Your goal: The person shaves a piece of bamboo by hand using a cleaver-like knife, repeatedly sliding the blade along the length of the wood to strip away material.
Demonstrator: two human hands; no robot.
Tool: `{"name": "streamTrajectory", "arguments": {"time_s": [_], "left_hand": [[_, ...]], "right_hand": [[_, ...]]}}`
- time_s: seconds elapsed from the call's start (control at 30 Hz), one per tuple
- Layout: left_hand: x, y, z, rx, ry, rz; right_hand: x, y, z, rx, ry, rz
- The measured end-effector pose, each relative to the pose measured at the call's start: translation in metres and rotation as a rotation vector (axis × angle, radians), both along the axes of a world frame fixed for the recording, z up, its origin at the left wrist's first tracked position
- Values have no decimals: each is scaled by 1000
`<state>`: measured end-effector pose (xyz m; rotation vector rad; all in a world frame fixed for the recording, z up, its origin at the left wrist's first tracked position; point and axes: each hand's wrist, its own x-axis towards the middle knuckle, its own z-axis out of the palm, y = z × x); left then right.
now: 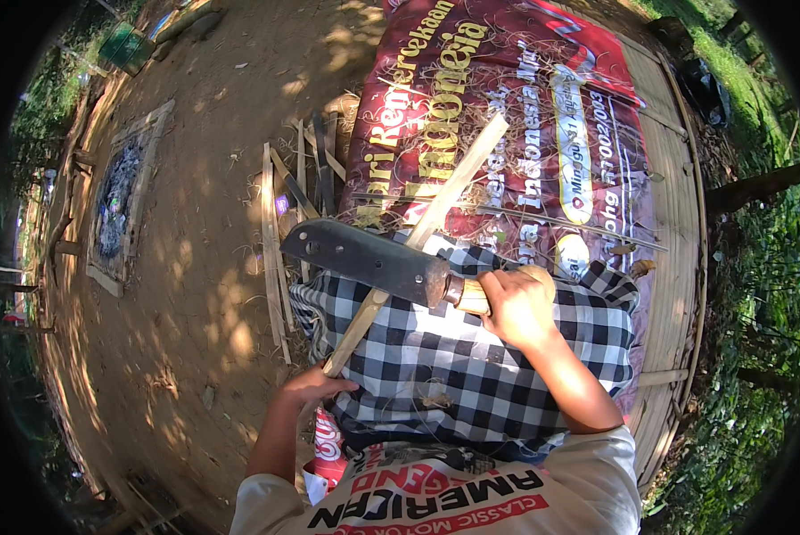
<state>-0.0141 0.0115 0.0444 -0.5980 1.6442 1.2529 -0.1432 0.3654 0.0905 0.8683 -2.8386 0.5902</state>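
A machete (364, 260) with a broad dark blade and a wooden handle is gripped in my right hand (520, 305). Its blade lies across a long pale strip of split bamboo or wood (458, 183), hiding a short stretch of it. The strip's near end is held in my left hand (315, 385), and its far end points up and to the right. Under both, a black-and-white checked cloth (471, 374) covers my lap. Thin curled shavings are scattered on the cloth.
A maroon printed banner (386, 116) strewn with shavings covers a slatted bamboo platform (672, 241). Several wood strips (270, 232) lie on the dirt ground at the platform's left edge. Farther left is a framed fire pit (119, 201) with ash. Green plants grow at right.
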Motion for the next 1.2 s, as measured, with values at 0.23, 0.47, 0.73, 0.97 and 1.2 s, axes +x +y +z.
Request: {"name": "streamTrajectory", "arguments": {"time_s": [0.23, 0.47, 0.73, 0.97, 1.2], "left_hand": [[3, -1, 3, 3, -116, 39], [-4, -4, 0, 161, -129, 59], [-17, -2, 4, 170, -195, 4], [-5, -8, -10, 146, -202, 29], [-5, -7, -5, 128, -166, 34]], "right_hand": [[-23, -18, -6, 128, 88, 95], [-66, 24, -26, 187, 231, 2], [-95, 57, 13, 272, 2, -466], [-53, -14, -21, 274, 182, 44], [-109, 44, -8, 212, 257, -160]]}}
